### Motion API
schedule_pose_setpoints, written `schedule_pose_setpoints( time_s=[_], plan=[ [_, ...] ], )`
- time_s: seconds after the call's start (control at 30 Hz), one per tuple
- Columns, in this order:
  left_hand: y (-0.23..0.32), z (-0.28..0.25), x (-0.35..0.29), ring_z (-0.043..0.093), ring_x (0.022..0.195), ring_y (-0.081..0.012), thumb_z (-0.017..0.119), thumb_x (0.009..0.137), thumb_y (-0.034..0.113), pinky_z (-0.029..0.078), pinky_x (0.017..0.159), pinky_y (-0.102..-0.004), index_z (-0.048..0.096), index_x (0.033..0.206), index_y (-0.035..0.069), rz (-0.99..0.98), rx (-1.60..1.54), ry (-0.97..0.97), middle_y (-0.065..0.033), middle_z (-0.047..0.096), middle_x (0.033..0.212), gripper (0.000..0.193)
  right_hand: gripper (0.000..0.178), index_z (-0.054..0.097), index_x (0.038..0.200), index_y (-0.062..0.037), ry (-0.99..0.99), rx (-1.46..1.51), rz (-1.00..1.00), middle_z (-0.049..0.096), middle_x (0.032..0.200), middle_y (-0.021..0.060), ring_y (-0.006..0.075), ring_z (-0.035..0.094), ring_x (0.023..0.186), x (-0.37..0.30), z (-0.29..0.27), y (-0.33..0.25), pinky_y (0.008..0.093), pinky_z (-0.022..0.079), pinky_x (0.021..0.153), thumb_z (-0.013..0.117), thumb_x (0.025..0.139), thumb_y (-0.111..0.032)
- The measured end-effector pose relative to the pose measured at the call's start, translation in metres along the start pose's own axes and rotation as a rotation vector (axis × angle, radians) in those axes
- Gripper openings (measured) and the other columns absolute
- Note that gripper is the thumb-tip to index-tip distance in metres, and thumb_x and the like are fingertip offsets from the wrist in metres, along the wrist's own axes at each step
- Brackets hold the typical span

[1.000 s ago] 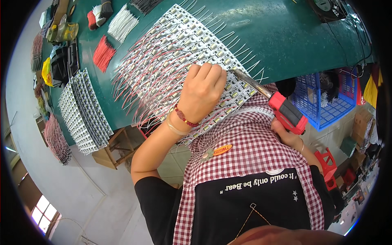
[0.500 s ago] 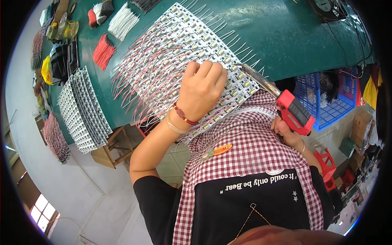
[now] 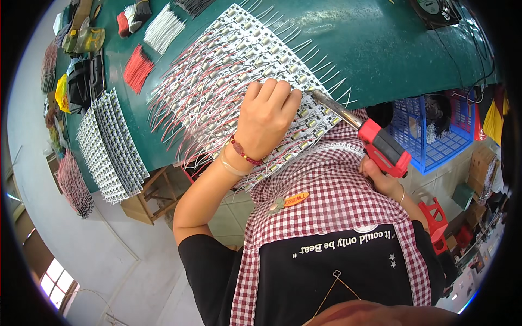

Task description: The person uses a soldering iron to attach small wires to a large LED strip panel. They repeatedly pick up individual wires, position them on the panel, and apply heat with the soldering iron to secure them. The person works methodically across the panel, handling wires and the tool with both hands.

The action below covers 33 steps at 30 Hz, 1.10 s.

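My left hand [image 3: 267, 117] rests over a panel of LED circuit boards [image 3: 239, 32], its fingers curled together; whatever they pinch is hidden beneath them. Rows of small components cover the white panel, with red and white wires [image 3: 182, 92] trailing from its left side and short white wires along its far right edge. My right hand [image 3: 380, 179] is closed round a red and black soldering gun [image 3: 385, 146]. Its metal barrel points up and left, and the tip is at the panel's right part, close to my left fingers. Whether the tip touches a pad I cannot tell.
More LED boards [image 3: 111, 146] lie overlapped at the green table's [image 3: 375, 54] left edge. Bundles of red wires [image 3: 138, 69] and white wires [image 3: 164, 29] lie at the far left. A blue plastic crate [image 3: 435, 133] stands at right, near a red stool [image 3: 433, 225].
The soldering gun has shifted slightly left, and its tip has come down and nearer my left fingers. Its handle has turned a little in my right hand. My left hand has barely moved.
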State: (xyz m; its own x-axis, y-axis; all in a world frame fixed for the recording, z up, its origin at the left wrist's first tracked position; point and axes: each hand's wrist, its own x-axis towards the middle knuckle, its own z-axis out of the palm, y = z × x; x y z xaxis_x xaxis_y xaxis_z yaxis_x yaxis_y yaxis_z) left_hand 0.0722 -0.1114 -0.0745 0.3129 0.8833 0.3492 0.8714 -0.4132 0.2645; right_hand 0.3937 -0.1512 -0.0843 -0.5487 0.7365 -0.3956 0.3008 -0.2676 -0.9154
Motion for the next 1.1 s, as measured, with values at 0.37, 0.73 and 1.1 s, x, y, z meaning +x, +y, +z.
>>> schedule_pose_setpoints(
  time_s=[0.37, 0.73, 1.1],
  plan=[
    [-0.001, 0.005, -0.002, 0.049, 0.071, -0.0186, 0.059, 0.069, 0.004, 0.037, 0.064, -0.0322, 0.065, 0.087, 0.008, -0.01, -0.003, 0.007, -0.0029, 0.047, 0.075, 0.019, 0.01, 0.063, 0.095, -0.0018, 0.079, 0.089, 0.027, 0.063, 0.082, 0.0044, 0.0136, 0.059, 0.073, -0.004, 0.002, 0.01, 0.0289, 0.047, 0.065, 0.063, 0.089, -0.01],
    [0.001, -0.001, 0.001, 0.05, 0.075, -0.0185, 0.058, 0.07, 0.008, 0.037, 0.066, -0.0326, 0.062, 0.084, 0.007, -0.033, 0.072, -0.104, -0.003, 0.048, 0.078, 0.014, 0.041, 0.043, 0.122, 0.0041, 0.015, 0.061, -0.004, 0.048, 0.065, 0.0042, 0.0141, 0.047, 0.062, 0.002, -0.003, 0.009, 0.03, 0.043, 0.064, 0.053, 0.096, -0.026],
    [0.011, -0.009, -0.005, 0.048, 0.07, -0.0201, 0.062, 0.066, 0.002, 0.036, 0.062, -0.0338, 0.066, 0.087, 0.007, -0.042, -0.117, -0.047, -0.0036, 0.046, 0.073, 0.021, 0.009, 0.06, 0.092, -0.0011, 0.036, 0.116, 0.028, 0.06, 0.079, 0.0035, 0.0135, 0.056, 0.074, -0.003, -0.007, 0.004, 0.0294, 0.046, 0.067, 0.06, 0.089, -0.01]
  ],
)
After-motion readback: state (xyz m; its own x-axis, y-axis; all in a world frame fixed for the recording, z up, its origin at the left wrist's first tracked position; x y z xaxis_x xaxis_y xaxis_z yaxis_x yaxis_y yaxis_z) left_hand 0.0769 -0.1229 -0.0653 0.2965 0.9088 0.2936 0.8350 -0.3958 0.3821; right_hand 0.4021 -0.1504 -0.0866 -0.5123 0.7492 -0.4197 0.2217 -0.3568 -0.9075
